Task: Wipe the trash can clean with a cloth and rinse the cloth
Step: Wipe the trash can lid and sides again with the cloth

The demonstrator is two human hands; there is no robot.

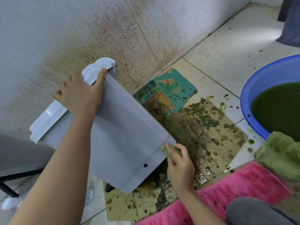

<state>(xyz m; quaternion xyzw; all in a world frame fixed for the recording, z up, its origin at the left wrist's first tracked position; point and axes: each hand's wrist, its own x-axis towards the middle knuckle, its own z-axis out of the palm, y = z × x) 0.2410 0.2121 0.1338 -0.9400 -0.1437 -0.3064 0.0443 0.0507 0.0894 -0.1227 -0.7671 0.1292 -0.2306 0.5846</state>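
Note:
A grey plastic trash can lies tilted on its side against the stained wall, its white lid hanging open at the left. My left hand grips the can's upper rim near the hinge, thumb curled over the edge. My right hand holds a small green-stained cloth and presses it against the can's lower right corner by its base. A dark spot sits on the can's side near the bottom edge.
A blue basin of dark green water stands at the right. A second green cloth lies by it. Wet, green-spattered cardboard and a teal booklet cover the tiled floor. A pink mat lies near me.

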